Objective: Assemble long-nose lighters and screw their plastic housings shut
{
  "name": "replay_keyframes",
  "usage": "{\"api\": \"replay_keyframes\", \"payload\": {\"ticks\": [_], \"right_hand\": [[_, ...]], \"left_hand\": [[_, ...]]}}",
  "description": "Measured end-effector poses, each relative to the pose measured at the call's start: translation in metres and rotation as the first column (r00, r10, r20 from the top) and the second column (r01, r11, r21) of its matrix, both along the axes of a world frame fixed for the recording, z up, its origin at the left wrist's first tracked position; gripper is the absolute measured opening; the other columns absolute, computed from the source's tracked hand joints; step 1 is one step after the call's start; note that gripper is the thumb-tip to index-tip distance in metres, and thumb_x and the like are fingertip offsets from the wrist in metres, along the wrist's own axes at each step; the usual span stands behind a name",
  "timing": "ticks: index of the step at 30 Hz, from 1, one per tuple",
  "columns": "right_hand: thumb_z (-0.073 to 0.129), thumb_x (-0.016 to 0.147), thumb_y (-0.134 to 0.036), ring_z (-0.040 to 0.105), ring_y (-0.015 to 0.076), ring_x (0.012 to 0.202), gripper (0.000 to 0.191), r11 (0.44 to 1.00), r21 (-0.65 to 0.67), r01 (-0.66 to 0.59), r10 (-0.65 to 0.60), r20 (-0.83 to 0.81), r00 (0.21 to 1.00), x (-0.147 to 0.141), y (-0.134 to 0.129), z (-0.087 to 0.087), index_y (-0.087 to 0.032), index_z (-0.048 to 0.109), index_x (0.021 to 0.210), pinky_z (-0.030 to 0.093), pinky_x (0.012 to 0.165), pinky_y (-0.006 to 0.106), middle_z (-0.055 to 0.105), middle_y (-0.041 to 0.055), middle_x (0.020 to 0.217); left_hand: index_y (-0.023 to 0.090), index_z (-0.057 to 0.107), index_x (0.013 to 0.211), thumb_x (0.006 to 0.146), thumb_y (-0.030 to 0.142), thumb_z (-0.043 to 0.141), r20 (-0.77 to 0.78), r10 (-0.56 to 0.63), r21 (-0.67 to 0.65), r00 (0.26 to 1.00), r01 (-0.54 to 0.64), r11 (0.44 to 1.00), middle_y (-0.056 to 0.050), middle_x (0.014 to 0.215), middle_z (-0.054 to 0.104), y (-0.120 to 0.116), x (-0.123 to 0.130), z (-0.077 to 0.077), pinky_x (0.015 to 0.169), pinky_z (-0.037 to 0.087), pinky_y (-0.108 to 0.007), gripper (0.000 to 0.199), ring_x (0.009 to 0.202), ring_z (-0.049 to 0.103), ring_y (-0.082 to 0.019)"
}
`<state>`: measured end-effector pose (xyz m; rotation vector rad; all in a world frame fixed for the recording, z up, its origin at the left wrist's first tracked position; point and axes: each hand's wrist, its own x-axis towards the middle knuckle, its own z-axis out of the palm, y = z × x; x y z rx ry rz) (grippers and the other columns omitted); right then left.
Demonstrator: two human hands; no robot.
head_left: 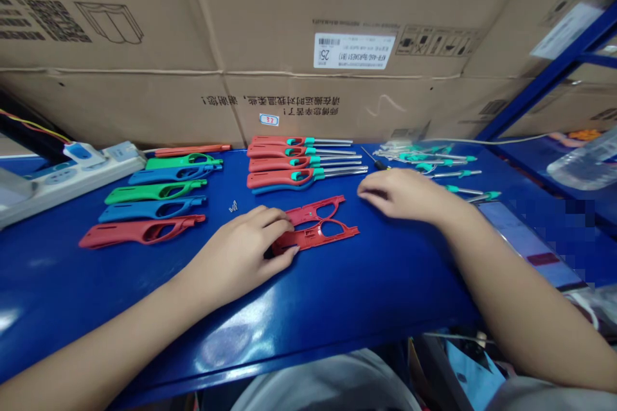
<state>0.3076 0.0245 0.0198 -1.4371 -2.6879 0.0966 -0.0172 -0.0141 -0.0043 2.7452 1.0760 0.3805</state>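
Note:
Two red casing halves [332, 236] lie side by side on the blue table, hollow side up. My left hand [253, 244] grips their left ends, thumb on the nearer half and fingers over the farther one. My right hand [398, 194] hovers or rests to the right, fingers curled together; what they hold, if anything, is hidden. Just beyond it lies a screwdriver [380, 164], partly covered. Small screws [233, 207] sit left of the halves. Behind them is a stack of red lighters [279, 178] with teal parts and metal tubes.
Red, blue and green casings [154, 192] line the left, beside a white power strip [72, 180]. Teal-and-metal inner parts [443, 157] lie at the back right, near a phone [530, 244]. A cardboard wall [289, 90] stands behind; a blue frame [535, 90] rises right.

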Motion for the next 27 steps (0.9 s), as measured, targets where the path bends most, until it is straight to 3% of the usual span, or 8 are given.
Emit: {"api": "replay_keyframes", "payload": {"ticks": [3,5,9,11,13,17,23,27], "right_hand": [[0.056,0.088,-0.015,0.066,0.0245,0.090,0.021,0.965,0.104,0.242,-0.239,-0.036,0.970,0.030,0.003,0.018,-0.020,0.072,0.100,0.045,0.076,0.032,0.075,0.0083,0.103],[0.058,0.085,-0.013,0.065,0.0231,0.083,0.022,0.923,0.091,0.373,-0.373,-0.020,0.928,0.050,0.003,0.028,-0.017,0.072,0.102,0.045,0.074,0.032,0.074,0.0113,0.100],[0.069,0.085,-0.022,0.061,0.0190,0.069,0.007,0.772,-0.083,0.631,-0.621,0.114,0.775,0.071,-0.001,0.039,-0.016,0.070,0.087,0.043,0.065,0.030,0.072,0.0100,0.082],[0.071,0.083,-0.024,0.062,0.0187,0.069,0.007,0.696,-0.176,0.696,-0.671,0.187,0.717,0.073,-0.002,0.039,-0.017,0.071,0.082,0.043,0.063,0.029,0.072,0.0096,0.080],[0.070,0.081,-0.017,0.063,0.0185,0.070,0.003,0.673,-0.247,0.697,-0.669,0.200,0.716,0.073,-0.003,0.038,-0.016,0.072,0.082,0.044,0.062,0.029,0.073,0.0096,0.080],[0.062,0.074,-0.003,0.062,0.0164,0.066,0.018,0.644,-0.348,0.681,-0.677,0.156,0.719,0.074,-0.003,0.036,-0.016,0.072,0.082,0.045,0.060,0.027,0.072,0.0071,0.078],[0.059,0.075,-0.005,0.057,0.0142,0.059,0.015,0.542,-0.471,0.697,-0.748,0.109,0.655,0.078,-0.003,0.030,-0.017,0.067,0.081,0.046,0.055,0.026,0.066,0.0052,0.073],[0.055,0.070,0.000,0.059,0.0151,0.061,0.027,0.595,-0.426,0.681,-0.674,0.196,0.712,0.081,0.001,0.023,-0.017,0.071,0.085,0.045,0.056,0.026,0.069,0.0058,0.074]], "left_hand": [[0.020,0.066,0.111,0.095,0.039,0.060,-0.015,0.021,0.003,1.000,-0.021,1.000,-0.009,0.117,0.067,0.002,-0.001,0.001,0.089,0.054,-0.044,0.026,0.104,0.064,-0.028],[0.020,0.065,0.110,0.095,0.043,0.060,-0.021,0.026,0.009,0.999,-0.025,1.000,-0.009,0.117,0.066,0.003,-0.001,0.000,0.088,0.054,-0.044,0.028,0.103,0.063,-0.028],[0.020,0.065,0.111,0.094,0.053,0.059,-0.037,0.016,0.044,0.999,-0.014,0.999,-0.009,0.117,0.066,0.004,0.000,-0.002,0.089,0.052,-0.046,0.037,0.105,0.062,-0.030],[0.020,0.065,0.110,0.095,0.053,0.059,-0.040,0.010,0.048,0.999,-0.008,0.999,-0.009,0.116,0.066,0.004,0.001,-0.003,0.089,0.052,-0.046,0.036,0.104,0.062,-0.030],[0.020,0.065,0.108,0.096,0.049,0.058,-0.032,0.004,0.035,0.999,-0.003,0.999,-0.009,0.115,0.066,0.004,0.001,-0.003,0.088,0.052,-0.045,0.032,0.102,0.061,-0.029],[0.020,0.065,0.108,0.097,0.046,0.057,0.013,-0.005,-0.010,1.000,0.006,1.000,-0.009,0.115,0.065,0.005,-0.001,-0.004,0.088,0.053,-0.043,0.029,0.102,0.060,-0.027],[0.021,0.065,0.107,0.097,0.045,0.059,0.063,-0.010,-0.071,0.998,0.014,0.997,-0.008,0.114,0.063,0.007,-0.003,-0.005,0.088,0.053,-0.041,0.027,0.101,0.060,-0.025],[0.021,0.063,0.110,0.096,0.044,0.060,0.069,-0.010,-0.076,0.998,0.015,0.997,-0.008,0.116,0.061,0.006,-0.003,-0.006,0.092,0.052,-0.042,0.027,0.105,0.058,-0.026]]}}
